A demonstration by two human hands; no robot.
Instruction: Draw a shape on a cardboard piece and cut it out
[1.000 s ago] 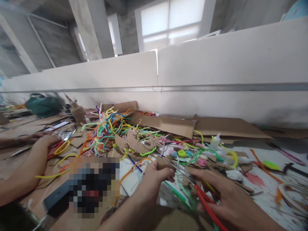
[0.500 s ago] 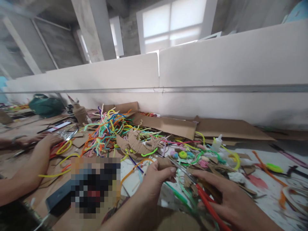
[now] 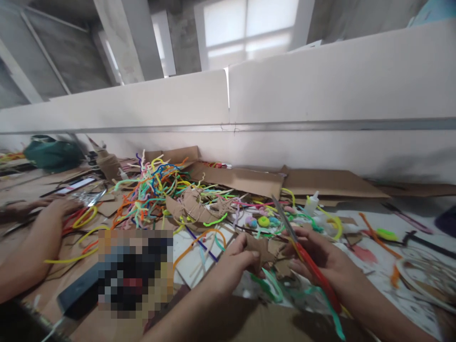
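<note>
Between the thumb and fingers of my left hand (image 3: 235, 266) is a small brown cardboard piece (image 3: 261, 250) with a jagged, star-like outline. My right hand (image 3: 326, 259) is closed around red-handled scissors (image 3: 313, 270). Their metal blades look closed and point up and away, apart from the cardboard piece. The fingertips of my right hand are near more cardboard scraps (image 3: 284, 270) just right of the held piece. Below lie a green pipe cleaner (image 3: 269, 289) and a larger cardboard sheet (image 3: 263, 320). Farther back, a cardboard crescent wound with twine (image 3: 192, 204) lies by a twine-wrapped star (image 3: 221, 205).
A heap of coloured pipe cleaners (image 3: 146, 190) is at the back left. A glue bottle (image 3: 312, 203) stands at right, near a twine coil (image 3: 427, 280). A dark box-shaped device (image 3: 80, 289) lies left. Another person's arm (image 3: 35, 251) reaches in there. White panels (image 3: 320, 90) line the back.
The scissors have come off the cardboard piece, and their blades have swung upward. The held piece now shows more of its outline. The view has shifted slightly.
</note>
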